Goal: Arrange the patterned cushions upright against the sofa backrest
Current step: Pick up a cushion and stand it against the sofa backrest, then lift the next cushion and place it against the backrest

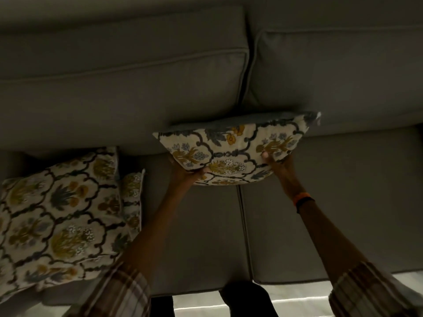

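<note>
A cream cushion with blue and yellow flower pattern (231, 147) is held upright against the grey sofa backrest (128, 92), near the seam between the two back cushions. My left hand (183, 173) grips its lower left edge and my right hand (278, 163) grips its lower right side, thumb on the front. A second patterned cushion (57, 216) lies flat on the left seat. A third patterned cushion (134, 197) peeks out from behind it, mostly hidden.
The grey seat cushions (332, 202) stretch across the lower half, with a seam between them. The pale floor (297, 300) and my dark feet show below the sofa's front edge. An orange band sits on my right wrist.
</note>
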